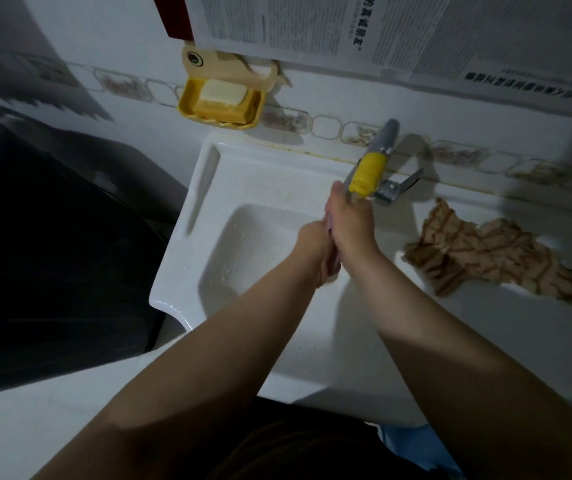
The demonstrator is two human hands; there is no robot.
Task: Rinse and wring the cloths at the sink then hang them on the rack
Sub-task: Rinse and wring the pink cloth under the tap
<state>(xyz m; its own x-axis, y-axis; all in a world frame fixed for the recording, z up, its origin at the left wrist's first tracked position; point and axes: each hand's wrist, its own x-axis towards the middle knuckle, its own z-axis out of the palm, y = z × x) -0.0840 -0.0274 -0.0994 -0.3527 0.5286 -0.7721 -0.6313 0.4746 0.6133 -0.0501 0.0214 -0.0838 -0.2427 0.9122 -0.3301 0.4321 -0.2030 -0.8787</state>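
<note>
Pale cloth between clasped hands, left hand, right hand

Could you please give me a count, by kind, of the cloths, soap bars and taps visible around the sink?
Cloths: 2, a brown striped cloth on the sink ledge and a pale cloth gripped in both hands.
Soap bars: 1, soap.
Taps: 1, tap.
Total: 4.
</note>
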